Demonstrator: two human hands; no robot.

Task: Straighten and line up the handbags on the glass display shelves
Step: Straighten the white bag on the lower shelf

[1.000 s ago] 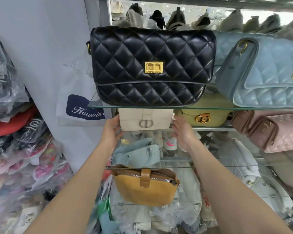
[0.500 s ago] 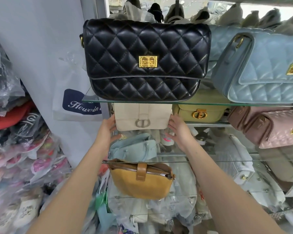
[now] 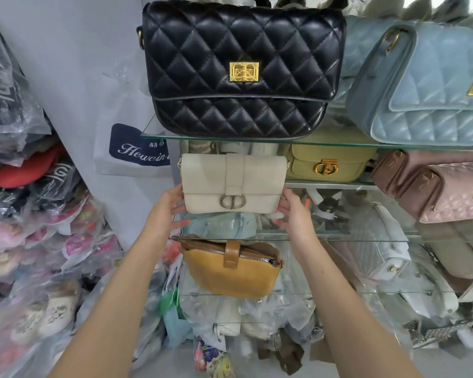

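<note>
A cream flap handbag [image 3: 233,184] with a silver round clasp sits at the left end of the second glass shelf [image 3: 328,184], under the top shelf. My left hand [image 3: 166,207] holds its lower left corner between fingers and thumb. My right hand [image 3: 292,211] holds the lower right corner the same way. The bag faces me squarely and stands upright. Above it a black quilted handbag [image 3: 241,69] with a gold clasp rests on the top glass shelf [image 3: 339,144]. Beside the cream bag stands an olive handbag [image 3: 328,165].
A light blue quilted bag [image 3: 426,85] stands angled on the top shelf, and a pink quilted bag [image 3: 448,189] sits right on the second. Lower shelves hold a mustard bag [image 3: 231,271] and a white bag [image 3: 380,255]. Plastic-wrapped goods [image 3: 30,219] pile up at left.
The cream handbag has come forward out from under the top shelf, so its whole front shows. Both hands stayed at its sides and shifted to its lower corners.
</note>
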